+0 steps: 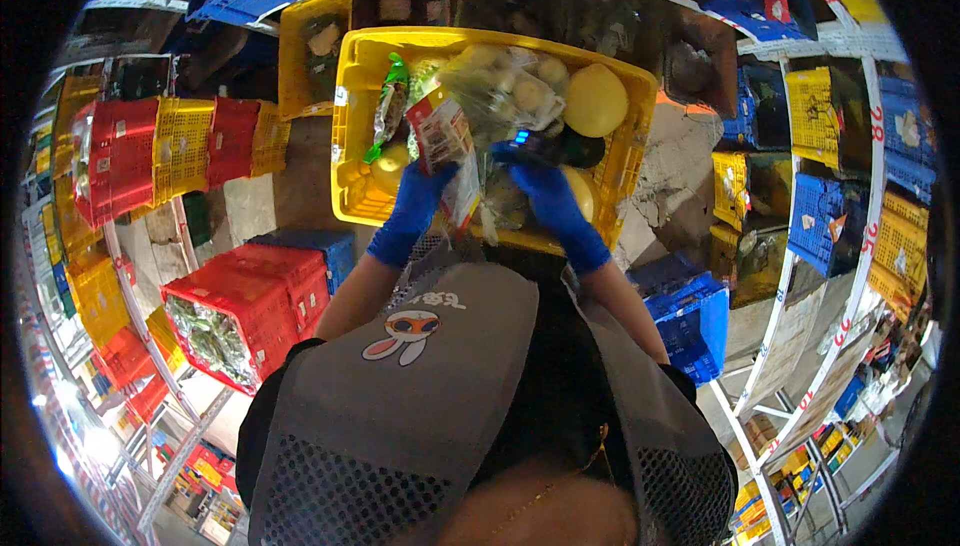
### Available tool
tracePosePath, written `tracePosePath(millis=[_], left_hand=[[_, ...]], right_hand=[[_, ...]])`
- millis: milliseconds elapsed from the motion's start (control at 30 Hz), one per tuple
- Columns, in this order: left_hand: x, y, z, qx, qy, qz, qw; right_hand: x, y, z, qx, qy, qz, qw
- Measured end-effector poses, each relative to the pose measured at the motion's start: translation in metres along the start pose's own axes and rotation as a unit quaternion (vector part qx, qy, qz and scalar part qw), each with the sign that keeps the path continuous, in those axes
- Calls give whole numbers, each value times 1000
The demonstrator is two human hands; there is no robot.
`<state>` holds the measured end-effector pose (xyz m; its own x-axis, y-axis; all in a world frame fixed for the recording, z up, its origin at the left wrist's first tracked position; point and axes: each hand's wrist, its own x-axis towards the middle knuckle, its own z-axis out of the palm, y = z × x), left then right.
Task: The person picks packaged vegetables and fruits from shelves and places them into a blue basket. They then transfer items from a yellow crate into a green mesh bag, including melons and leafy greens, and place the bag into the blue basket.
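Observation:
Both my hands wear blue gloves over a yellow plastic crate (495,37) of bagged produce. My left hand (426,190) grips a red and white printed packet (444,137) near the crate's left half. My right hand (529,171) is around a dark handheld device (541,147) with small lit blue spots. Beyond the hands lie clear plastic bags of round produce (529,92). A large pale yellow round fruit (596,100) sits at the crate's right, with a dark green vegetable (583,148) below it. A green-ended packet (390,107) leans at the left.
A red crate of bagged greens (247,313) stands at the lower left, a blue crate (690,328) at the lower right. Racks with yellow, red and blue crates line both sides and the far edge. The right rack has a white metal upright (862,208).

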<state>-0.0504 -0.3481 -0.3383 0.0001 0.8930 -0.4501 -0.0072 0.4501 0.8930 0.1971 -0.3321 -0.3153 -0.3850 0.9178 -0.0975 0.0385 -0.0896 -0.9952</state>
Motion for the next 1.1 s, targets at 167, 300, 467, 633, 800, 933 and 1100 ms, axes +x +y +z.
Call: tracePosePath(millis=[167,300,467,633,800,933,1100], left_hand=[[-12,36,-38,-241,89,-46,965],[-12,58,-50,-425,33,-23,905],[0,73,-76,-409,89,-34,908],[3,146,-142,67,286,226,929],[-26,204,-129,-115,175,150,966],[-12,174,-72,86,-177,93,976],[83,101,-85,454,3,62,889]], right_hand=[[-29,-92,-59,-1,163,156,974],[-30,-164,-64,-234,155,58,958],[-9,-196,-50,-319,176,-54,930],[-2,-195,-55,-321,192,-54,926],[39,-173,-62,-248,115,-158,949],[48,-131,-49,-159,7,-32,987],[9,-99,-57,-39,60,106,992]])
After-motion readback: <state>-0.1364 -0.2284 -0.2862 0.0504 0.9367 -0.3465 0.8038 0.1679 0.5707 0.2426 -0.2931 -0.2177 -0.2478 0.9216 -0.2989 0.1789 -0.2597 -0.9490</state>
